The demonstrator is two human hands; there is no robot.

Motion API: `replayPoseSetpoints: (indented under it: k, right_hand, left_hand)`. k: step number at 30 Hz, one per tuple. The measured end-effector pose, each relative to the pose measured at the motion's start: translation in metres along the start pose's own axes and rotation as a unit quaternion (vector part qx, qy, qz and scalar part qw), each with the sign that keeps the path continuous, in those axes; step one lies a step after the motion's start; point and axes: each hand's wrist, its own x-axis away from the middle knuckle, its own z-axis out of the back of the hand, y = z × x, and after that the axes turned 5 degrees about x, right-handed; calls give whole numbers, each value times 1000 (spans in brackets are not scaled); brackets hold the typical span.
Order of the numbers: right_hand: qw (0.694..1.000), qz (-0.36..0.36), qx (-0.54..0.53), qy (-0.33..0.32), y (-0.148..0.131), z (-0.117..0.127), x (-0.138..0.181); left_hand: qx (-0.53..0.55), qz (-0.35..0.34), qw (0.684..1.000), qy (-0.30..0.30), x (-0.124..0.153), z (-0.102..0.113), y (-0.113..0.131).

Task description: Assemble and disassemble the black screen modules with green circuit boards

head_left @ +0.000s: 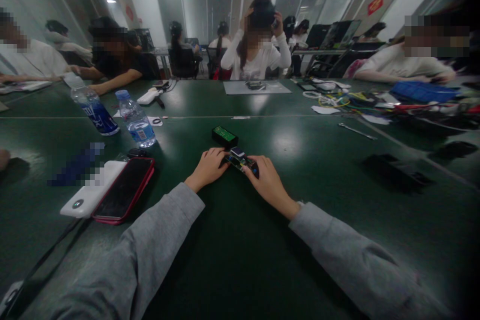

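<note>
Currently, right hand: the right hand (268, 180) is closed around the right end of the circuit board (236, 161), thumb along the near edge, fingers curled over the far side.
Left hand: the left hand (210, 167) has its fingers bent and closed on the opposite end; the thumb's exact contact is too small to tell.
Circuit board: located between the two hands, tilted, a pale-topped block (237, 151) raised on its upper face. Whether its underside meets the table (240, 260) cannot be told.
Board hazard: uneven pressure from the two grips could flex it; a fingertip pressing on the pale-topped block could strain its mounting.
Black case: the black case (219, 139) lies just beyond the fingertips, a green panel (225, 133) facing up within it. A forward slip of either hand could knock it.
Phone and white device: the phone (125, 187) and white device (93, 190) lie left of the left forearm; a wide elbow swing could shift them.
Water bottle: the blue-capped bottle (138, 122) stands beyond the phone. If bumped with its cap loose, it could spill toward the electronics.
</note>
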Motion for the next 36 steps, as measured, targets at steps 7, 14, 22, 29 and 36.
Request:
replayPoseSetpoints:
  k: [7,14,22,29,36]
  right_hand:
    - [1000,1,-12,10,2,-2,-1]
    - [999,-13,-32,0,1,0,0]
    - [992,-89,-82,-18,0,4,-2]
    - [996,-61,-66,4,6,-2,-4]
    - [992,-91,-86,0,9,-4,-4]
  left_hand:
    - [-1,2,1000,1,0,0,0]
    - [-1,-6,1000,4,0,0,0]
    - [1,2,1000,-3,0,2,1]
    - [-1,1,1000,-1,1,2,2]
    - [-1,-1,1000,3,1,0,1]
